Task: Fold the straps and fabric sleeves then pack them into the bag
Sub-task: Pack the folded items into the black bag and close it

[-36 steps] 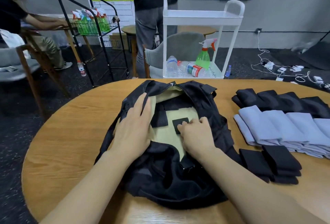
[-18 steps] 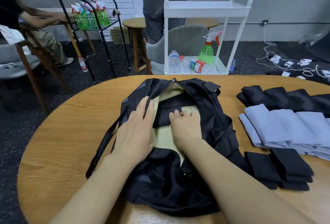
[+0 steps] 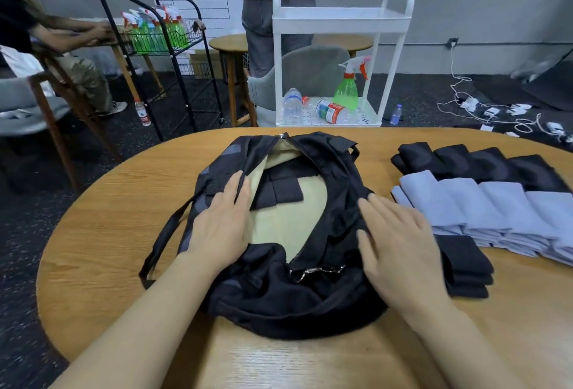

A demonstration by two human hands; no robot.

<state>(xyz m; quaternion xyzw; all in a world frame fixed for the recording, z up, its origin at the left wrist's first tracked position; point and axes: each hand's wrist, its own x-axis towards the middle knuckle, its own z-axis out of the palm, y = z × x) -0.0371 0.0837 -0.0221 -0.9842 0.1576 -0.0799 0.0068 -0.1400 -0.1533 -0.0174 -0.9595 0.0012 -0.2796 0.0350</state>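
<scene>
A black bag (image 3: 279,292) lies unzipped on the round wooden table (image 3: 102,233), its beige lining showing. Folded black pieces (image 3: 283,188) sit inside near the far end. My left hand (image 3: 221,221) rests flat on the bag's left flap, fingers straight, holding it back. Over the bag's right edge is my right hand (image 3: 400,246), fingers spread and holding nothing, slightly blurred. To the right lie a row of folded light blue sleeves (image 3: 483,209), a row of folded black sleeves (image 3: 477,162) behind them, and a stack of folded black straps (image 3: 465,264) nearest me.
A white cart (image 3: 338,23) with bottles and a green spray bottle (image 3: 347,88) stands beyond the table's far edge. A black wire rack (image 3: 161,35) holds more spray bottles on the left. One person stands behind the cart, another sits at far left. Cables lie on the floor at right.
My right hand has come out of the bag's opening and moved right to its outer edge. The black piece it pressed now lies inside. My left hand stays on the left flap.
</scene>
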